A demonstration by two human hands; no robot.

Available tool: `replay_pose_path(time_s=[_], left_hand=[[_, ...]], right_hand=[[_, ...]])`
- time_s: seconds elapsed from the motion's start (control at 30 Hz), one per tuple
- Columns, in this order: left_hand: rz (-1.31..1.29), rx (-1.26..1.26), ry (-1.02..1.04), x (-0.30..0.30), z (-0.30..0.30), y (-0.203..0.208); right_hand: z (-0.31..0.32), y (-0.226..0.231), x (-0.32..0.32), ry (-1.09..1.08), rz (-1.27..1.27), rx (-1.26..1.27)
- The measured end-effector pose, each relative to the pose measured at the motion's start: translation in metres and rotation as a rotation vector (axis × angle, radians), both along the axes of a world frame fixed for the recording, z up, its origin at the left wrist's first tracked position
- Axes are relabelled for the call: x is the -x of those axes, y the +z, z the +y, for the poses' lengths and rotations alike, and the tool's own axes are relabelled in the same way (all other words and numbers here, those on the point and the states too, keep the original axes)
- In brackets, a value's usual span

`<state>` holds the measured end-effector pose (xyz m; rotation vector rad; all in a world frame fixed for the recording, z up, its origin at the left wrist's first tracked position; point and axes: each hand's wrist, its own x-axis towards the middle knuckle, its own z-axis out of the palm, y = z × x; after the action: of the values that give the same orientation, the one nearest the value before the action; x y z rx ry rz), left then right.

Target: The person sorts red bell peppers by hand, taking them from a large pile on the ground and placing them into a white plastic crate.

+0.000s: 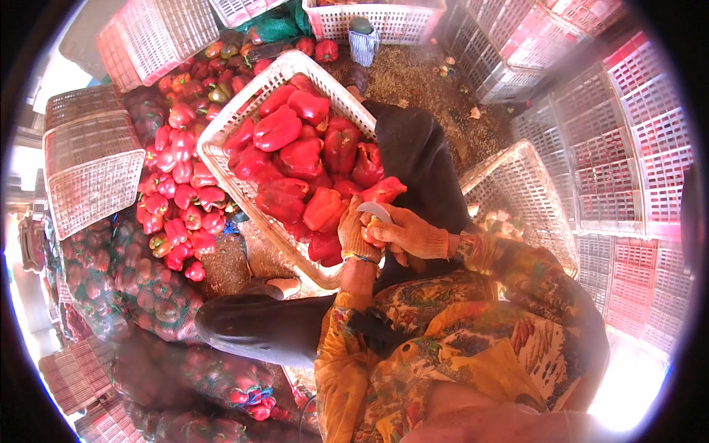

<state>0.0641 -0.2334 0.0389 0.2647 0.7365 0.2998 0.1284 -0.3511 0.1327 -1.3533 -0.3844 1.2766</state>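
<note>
Both my hands meet over the near right corner of a white plastic crate (235,186), in stained orange work gloves. My right hand (415,233) is closed on a small knife (375,212), its curved blade pointing toward my left hand. My left hand (353,230) curls around a red bell pepper (374,240), mostly hidden between the two gloves. Just beyond the fingers lies another red pepper (385,190); whether they touch it I cannot tell. Large red bell peppers (278,128) fill the crate heaped up.
Loose peppers (181,188) are piled on the floor to the left, beside full net sacks (148,277). A crate (528,166) with pale trimmings (502,224) stands at my right. Stacked crates (591,148) line the right side. A striped cup-like container (363,46) stands at the back.
</note>
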Motion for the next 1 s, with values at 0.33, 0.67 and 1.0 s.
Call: replay_pose_path(time_s=[0.33, 0.67, 1.0], left_hand=[[0.029, -0.138, 0.096, -0.010, 0.008, 0.009], [0.090, 0.103, 0.017, 0.019, 0.045, -0.055], [0.005, -0.648, 0.064, 0.005, 0.050, 0.005]], right_hand=[[0.010, -0.003, 0.025, -0.413, -0.625, 0.003], [0.025, 0.002, 0.004, 0.187, -0.544, 0.017], [-0.102, 0.053, -0.005, -0.977, -0.411, 0.051]])
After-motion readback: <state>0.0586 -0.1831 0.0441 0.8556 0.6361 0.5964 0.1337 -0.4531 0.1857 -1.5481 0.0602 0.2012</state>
